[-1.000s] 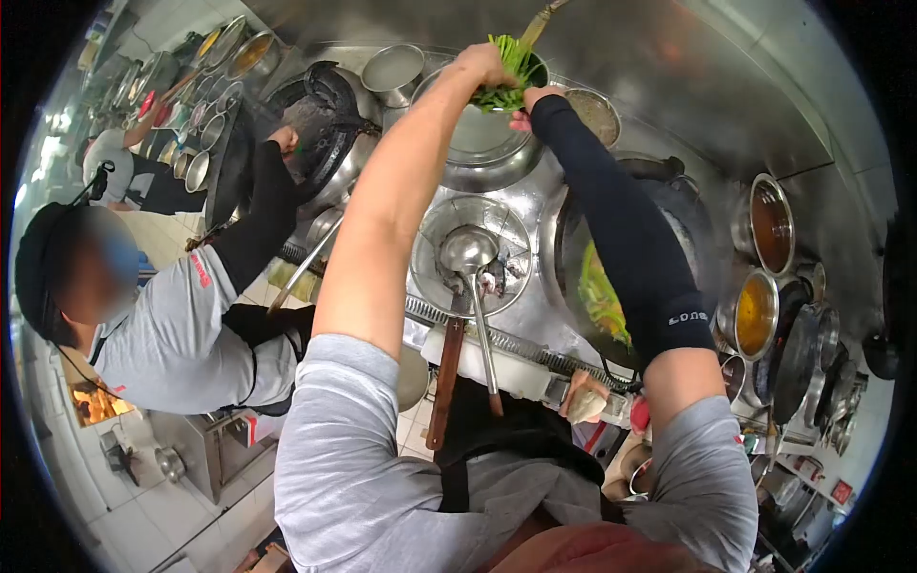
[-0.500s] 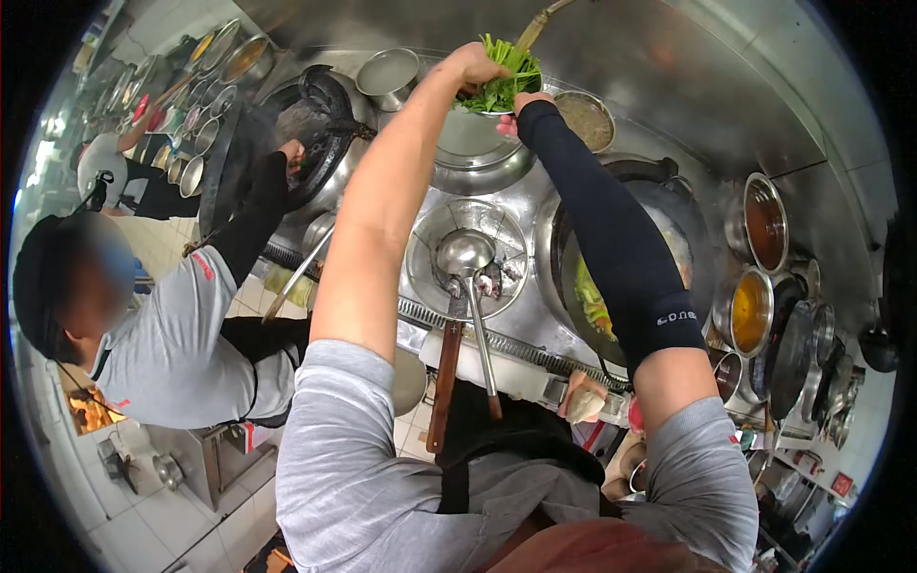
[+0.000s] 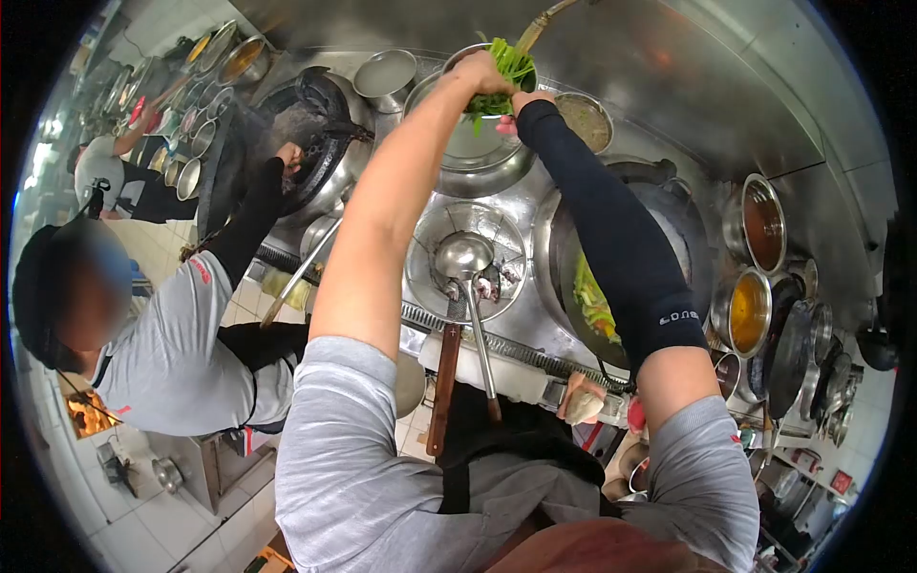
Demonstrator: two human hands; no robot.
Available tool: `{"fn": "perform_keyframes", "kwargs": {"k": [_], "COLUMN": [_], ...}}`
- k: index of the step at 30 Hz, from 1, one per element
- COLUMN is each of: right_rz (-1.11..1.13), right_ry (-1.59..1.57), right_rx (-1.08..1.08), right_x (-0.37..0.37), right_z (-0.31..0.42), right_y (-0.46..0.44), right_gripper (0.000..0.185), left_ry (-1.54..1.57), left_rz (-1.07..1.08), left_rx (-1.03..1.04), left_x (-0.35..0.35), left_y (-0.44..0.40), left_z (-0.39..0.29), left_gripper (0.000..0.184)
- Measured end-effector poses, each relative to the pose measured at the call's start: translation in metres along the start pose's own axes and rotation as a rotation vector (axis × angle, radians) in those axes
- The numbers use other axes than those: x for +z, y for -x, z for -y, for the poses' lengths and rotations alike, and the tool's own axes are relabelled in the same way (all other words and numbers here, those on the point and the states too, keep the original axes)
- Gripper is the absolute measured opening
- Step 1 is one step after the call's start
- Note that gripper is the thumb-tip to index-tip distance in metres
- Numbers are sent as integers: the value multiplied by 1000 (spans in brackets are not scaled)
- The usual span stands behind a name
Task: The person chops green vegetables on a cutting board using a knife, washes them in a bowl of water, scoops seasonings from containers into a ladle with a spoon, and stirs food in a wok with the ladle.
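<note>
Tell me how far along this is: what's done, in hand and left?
Looks done: green and yellow food is in the wok. In hand: the left hand grips leafy greens; the right hand appears to hold their bowl. Probably left: these greens aren't in the wok, and the ladle lies unheld. Whether the food is cooked, I can't tell.

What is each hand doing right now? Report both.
Left hand: closed on green stalks.
Right hand: gripping the rim of the bowl beneath them.

Steel cooktop (image 3: 543,187); on it, central round basin (image 3: 427,250), wok (image 3: 567,296) right, large pot (image 3: 489,178) beyond.
</note>
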State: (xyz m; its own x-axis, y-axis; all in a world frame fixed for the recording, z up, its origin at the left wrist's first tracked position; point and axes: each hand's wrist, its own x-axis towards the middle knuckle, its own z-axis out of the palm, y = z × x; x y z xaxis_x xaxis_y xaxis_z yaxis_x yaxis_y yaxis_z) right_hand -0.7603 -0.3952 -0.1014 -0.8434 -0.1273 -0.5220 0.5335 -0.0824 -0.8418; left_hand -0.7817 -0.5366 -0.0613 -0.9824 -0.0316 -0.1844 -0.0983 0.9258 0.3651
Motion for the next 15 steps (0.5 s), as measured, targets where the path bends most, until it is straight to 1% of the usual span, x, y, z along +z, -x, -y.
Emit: {"fn": "perform_keyframes", "kwargs": {"k": [1, 4, 5, 6, 8, 9, 12, 15], "right_rz": [9, 25, 31, 38, 11, -3, -14, -14], "right_ry": [-12, -20, -3, 13, 24, 29, 40, 31], "right_rx": [6, 35, 56, 79, 55, 40, 23, 25], "right_x": [2, -2, -4, -6, -8, -10, -17, -17], "right_z": [1, 6, 8, 9, 7, 6, -4, 2], "right_y": [2, 2, 0, -2, 1, 0, -12, 2], "right_gripper": [27, 28, 30, 32, 28, 26, 26, 26], "left_ry": [-44, 47, 242, 462, 896, 840, 288, 268], "left_rz": [-217, -81, 57, 149, 335, 329, 152, -33], "left_rx": [17, 206, 169, 123, 28, -18, 51, 204], "left_x": [39, 38, 36, 33, 15, 0, 8, 17], "left_y": [-33, -44, -49, -46, -28, -10, -31, -26], "left_z": [18, 19, 22, 23, 18, 9, 28, 38], "left_gripper": [49, 47, 43, 42, 42, 38, 45, 50]}}
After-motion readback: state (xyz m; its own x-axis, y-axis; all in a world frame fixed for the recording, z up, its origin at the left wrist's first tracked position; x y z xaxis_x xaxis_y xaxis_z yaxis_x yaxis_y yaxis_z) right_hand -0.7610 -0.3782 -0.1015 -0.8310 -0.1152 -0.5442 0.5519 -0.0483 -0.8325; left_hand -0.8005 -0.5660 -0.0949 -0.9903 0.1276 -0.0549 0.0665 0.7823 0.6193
